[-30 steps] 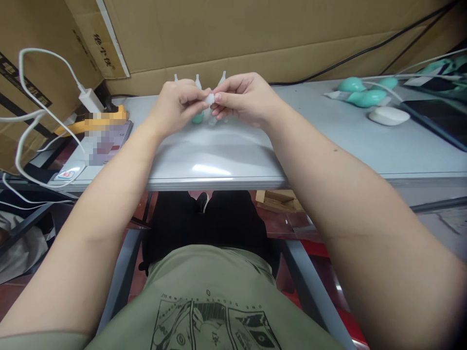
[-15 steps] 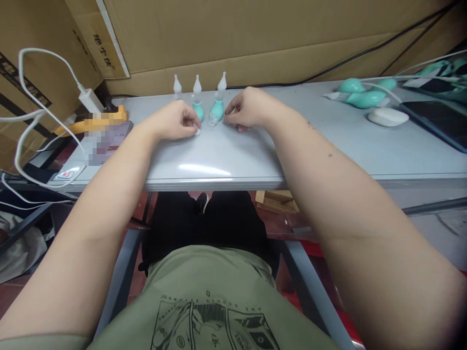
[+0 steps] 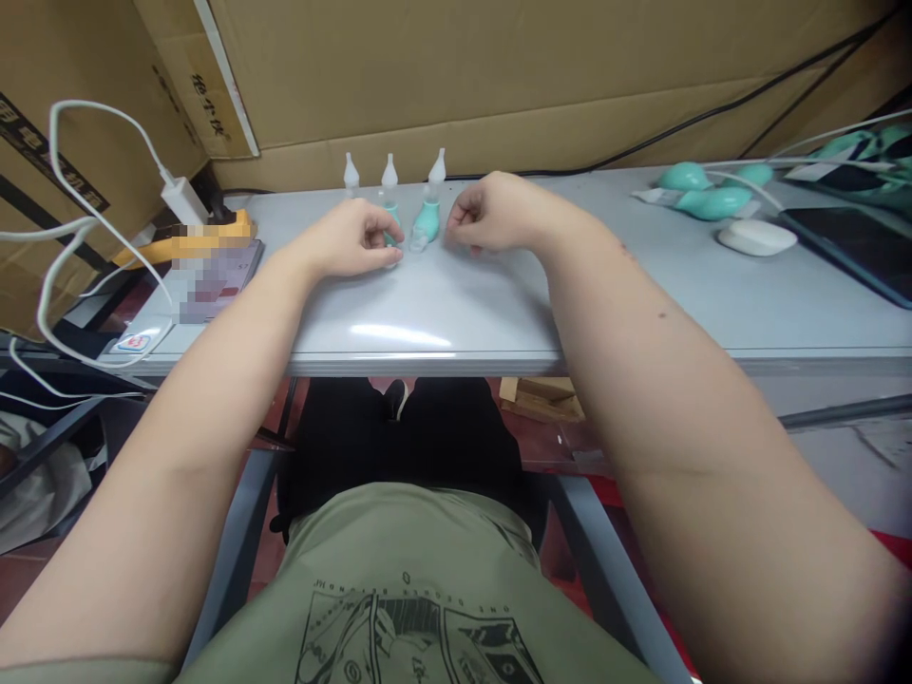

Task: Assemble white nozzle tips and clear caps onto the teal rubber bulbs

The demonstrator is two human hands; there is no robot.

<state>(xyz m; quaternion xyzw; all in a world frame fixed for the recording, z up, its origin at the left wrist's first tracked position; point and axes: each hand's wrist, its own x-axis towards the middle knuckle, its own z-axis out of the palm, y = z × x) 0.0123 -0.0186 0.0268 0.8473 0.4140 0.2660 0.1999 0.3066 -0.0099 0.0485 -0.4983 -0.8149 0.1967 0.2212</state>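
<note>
Three nasal aspirators with clear pointed tips stand in a row near the back of the table: a left one (image 3: 351, 176), a middle one (image 3: 389, 176) and a right one (image 3: 428, 215) with a teal bulb. My left hand (image 3: 349, 237) rests in front of the left and middle ones, thumb and fingers apart; it hides most of the left one and part of the middle bulb. Just right of the right aspirator, and apart from it, is my right hand (image 3: 495, 217), its fingers loosely curled around nothing visible. A clear end piece (image 3: 418, 244) juts forward from the right bulb.
More teal bulbs (image 3: 712, 201) lie at the right, beside a white rounded case (image 3: 756, 237) and a dark tablet-like device (image 3: 847, 252). At left are a white charger (image 3: 183, 199), cables and a yellow object (image 3: 235, 228). Cardboard (image 3: 499, 85) walls the back.
My left thumb and fingers have parted from a small whitish piece they were pinching. My right hand has drawn slightly rightward, off the right aspirator. The view has shifted a little.
</note>
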